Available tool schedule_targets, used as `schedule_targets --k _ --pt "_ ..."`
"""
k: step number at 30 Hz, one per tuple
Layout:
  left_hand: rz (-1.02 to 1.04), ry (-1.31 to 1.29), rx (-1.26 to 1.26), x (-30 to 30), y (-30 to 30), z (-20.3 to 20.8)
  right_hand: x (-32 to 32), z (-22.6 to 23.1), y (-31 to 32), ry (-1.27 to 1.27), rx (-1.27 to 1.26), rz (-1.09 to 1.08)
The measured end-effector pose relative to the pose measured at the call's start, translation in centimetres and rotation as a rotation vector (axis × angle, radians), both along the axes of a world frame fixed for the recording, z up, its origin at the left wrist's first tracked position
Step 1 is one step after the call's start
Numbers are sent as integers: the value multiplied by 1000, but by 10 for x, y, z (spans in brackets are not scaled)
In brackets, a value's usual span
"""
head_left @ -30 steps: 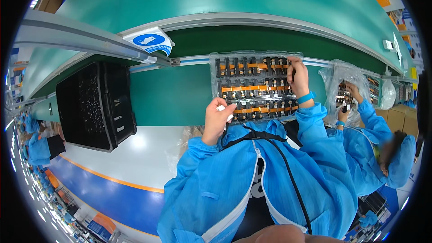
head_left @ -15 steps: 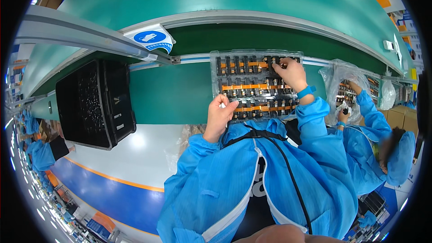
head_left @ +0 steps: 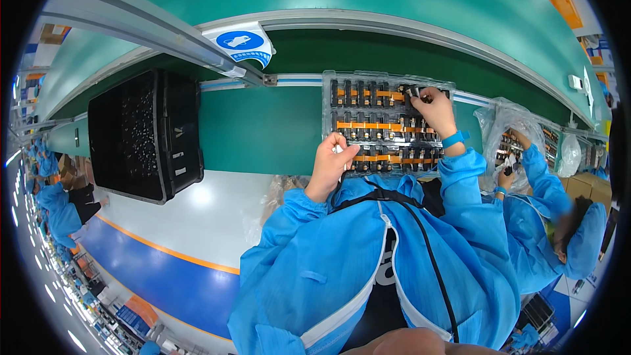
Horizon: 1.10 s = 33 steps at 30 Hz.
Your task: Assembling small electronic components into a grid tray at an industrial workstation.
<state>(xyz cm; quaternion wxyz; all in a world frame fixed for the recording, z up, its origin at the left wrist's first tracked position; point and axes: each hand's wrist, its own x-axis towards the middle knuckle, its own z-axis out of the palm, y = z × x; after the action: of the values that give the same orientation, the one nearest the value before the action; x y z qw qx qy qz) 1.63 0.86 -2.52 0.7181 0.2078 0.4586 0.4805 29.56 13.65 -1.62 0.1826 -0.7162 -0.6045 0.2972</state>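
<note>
Black part (head_left: pixel 413 93) between downturned right fingers (head_left: pixel 430 93) above clear tray (head_left: pixel 327 102), white item (head_left: pixel 340 149) in curled left fingers (head_left: pixel 336 140).

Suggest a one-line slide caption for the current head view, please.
Right hand at the far row of black-and-orange parts in a clear tray, left hand at its near-left corner.

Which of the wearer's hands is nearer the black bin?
Left. The left hand is by the near left corner of the tray, right of the bin; the right hand is farther right, over its far row.
</note>
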Motion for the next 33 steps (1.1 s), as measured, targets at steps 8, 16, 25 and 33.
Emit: schedule_targets --k 8,16,25,33 --pt "-65 165 46 1 0 12 -28 28 -9 16 121 -64" --pt "-206 444 356 21 22 60 -83 60 -77 881 -292 95" --pt "-302 -205 24 -4 14 47 -78 62 -88 1082 -304 227" --pt "-296 -6 57 -5 8 41 -79 72 -83 698 -172 417"
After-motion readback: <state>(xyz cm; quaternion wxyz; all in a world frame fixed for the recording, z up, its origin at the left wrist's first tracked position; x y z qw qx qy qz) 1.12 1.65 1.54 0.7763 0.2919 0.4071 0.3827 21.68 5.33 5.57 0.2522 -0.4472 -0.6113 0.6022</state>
